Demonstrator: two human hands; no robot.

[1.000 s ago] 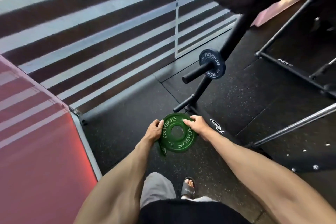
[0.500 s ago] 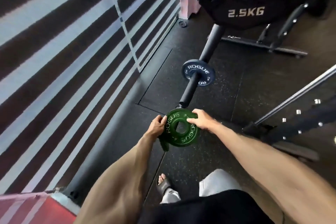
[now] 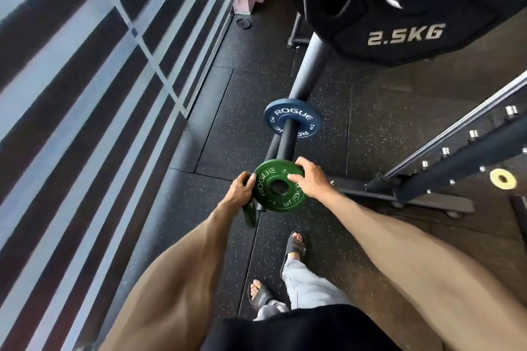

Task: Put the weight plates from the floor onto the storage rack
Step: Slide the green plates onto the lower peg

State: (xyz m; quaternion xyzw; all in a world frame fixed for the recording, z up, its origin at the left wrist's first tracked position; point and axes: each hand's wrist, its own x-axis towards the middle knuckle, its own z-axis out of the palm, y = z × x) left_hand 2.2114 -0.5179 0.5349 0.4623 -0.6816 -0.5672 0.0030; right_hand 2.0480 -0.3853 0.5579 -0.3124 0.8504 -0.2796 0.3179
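Observation:
A small green Rogue weight plate (image 3: 273,181) is held flat-faced toward me at the tip of the black rack peg (image 3: 288,142), its hole near the peg's end. My left hand (image 3: 241,189) grips its left rim and my right hand (image 3: 310,179) grips its right rim. A second green plate (image 3: 249,215) hangs edge-on below my left hand. Further along the same peg sits a blue Rogue plate (image 3: 292,118). Above it, a big black 2.5KG plate (image 3: 399,8) hangs on the storage rack.
A striped glass wall (image 3: 99,65) runs along the left. A black rack frame with a steel bar (image 3: 445,134) crosses the right side, and a small yellow plate (image 3: 502,179) lies near it. My sandalled feet (image 3: 295,245) stand on black rubber flooring.
I have stepped closer to the rack. The green plate has moved up to the end of the peg, still held in both hands.

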